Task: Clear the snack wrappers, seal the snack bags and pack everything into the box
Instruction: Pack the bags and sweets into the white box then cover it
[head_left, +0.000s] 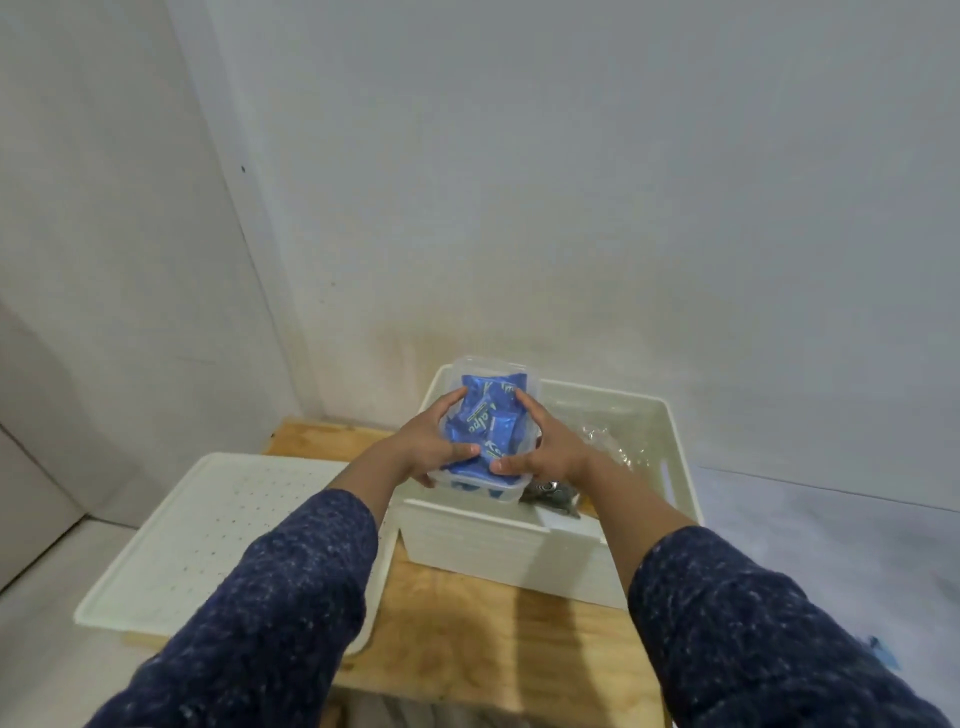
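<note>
A clear container (485, 480) filled with blue snack packets (488, 423) is gripped by both hands, left hand (434, 441) and right hand (545, 449) curled round its sides, held above the left part of the white box (519, 545), on the wooden bench (467, 623), white lid (208, 535) laid beside.

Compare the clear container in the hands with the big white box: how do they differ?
The clear container is see-through and shows blue packets; the white box is opaque. The container is much smaller than the box. The left hand and right hand grip the container over the box's left end, while the box stands on the wooden table. Both look like rectangular plastic.
</note>
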